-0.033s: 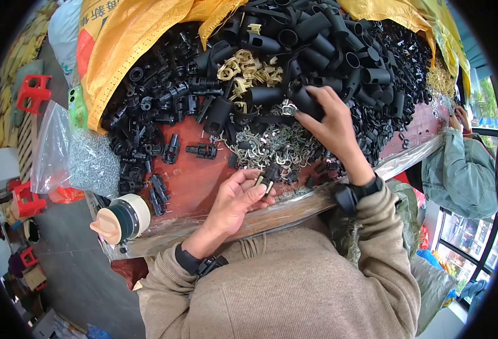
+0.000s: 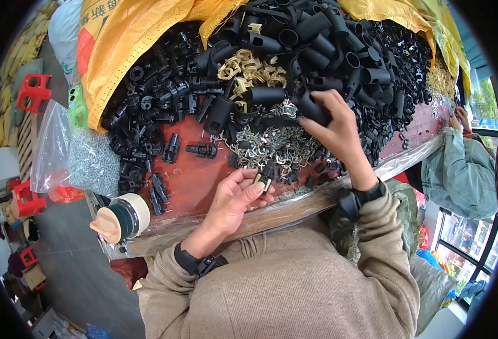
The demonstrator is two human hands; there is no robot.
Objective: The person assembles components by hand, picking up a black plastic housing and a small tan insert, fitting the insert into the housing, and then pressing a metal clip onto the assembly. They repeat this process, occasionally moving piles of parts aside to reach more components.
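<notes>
Near the table's front edge, my left hand (image 2: 235, 200) pinches a small black plastic part with pale brass-coloured strips (image 2: 264, 179) between thumb and fingers. Over the heap to the right, my right hand (image 2: 338, 124) has its thumb and fingers around a black plastic tube (image 2: 312, 108), tilted among the other tubes. Between the hands lies a scatter of small bent silver metal clips (image 2: 266, 148). Cream-coloured plastic clips (image 2: 249, 70) sit beyond them. A large pile of black tubes (image 2: 316, 45) rises at the back.
Black assembled parts (image 2: 164, 101) cover the left of the red tabletop (image 2: 189, 183). A bag of small screws (image 2: 93, 161) and a cream-lidded cup (image 2: 122, 219) stand at the left edge. Yellow woven sacks (image 2: 130, 45) border the pile. Another person (image 2: 460, 172) works at far right.
My right hand has shifted slightly right and toward me, and the black tube has moved with it. My left hand stays nearly in place, the small part turned a little more upright.
</notes>
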